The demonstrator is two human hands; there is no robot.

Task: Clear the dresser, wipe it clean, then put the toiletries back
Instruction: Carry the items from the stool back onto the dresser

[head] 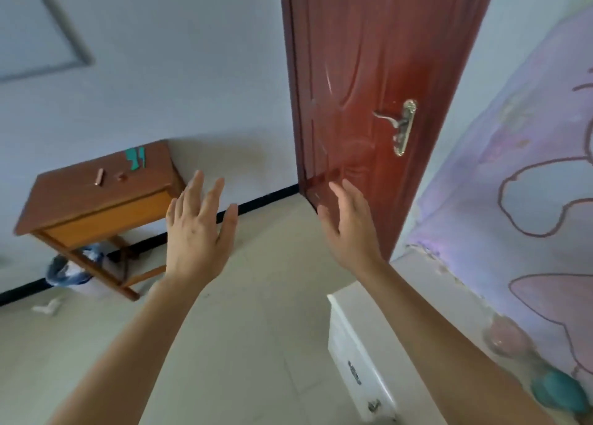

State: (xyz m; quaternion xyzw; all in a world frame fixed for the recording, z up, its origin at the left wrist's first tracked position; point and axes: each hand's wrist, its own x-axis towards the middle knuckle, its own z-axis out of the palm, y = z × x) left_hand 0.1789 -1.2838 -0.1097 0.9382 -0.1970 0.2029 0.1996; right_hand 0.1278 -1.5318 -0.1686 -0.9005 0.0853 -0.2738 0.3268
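Note:
Both my hands are raised in mid-air with straight, spread fingers and hold nothing. My left hand (196, 228) hangs in front of the floor near a small brown wooden table (64, 206). My right hand (348, 225) is in front of the red door's lower edge. A white dresser (378, 315) stands at the lower right against the wall, my right forearm crossing above it. A pink jar (503, 336) and a teal item (560, 389), both blurred, sit at its far right side. On the brown table lie a copper-coloured tube (99, 177), a small round cap (121, 176) and a teal item (136, 158).
A dark red door (369, 71) with a metal lever handle (399, 126) stands in the middle. A bin with a blue plastic liner (69, 272) sits under the brown table. A purple patterned cloth (529, 183) covers the right wall. Pale tiled floor (256, 312) lies between the furniture.

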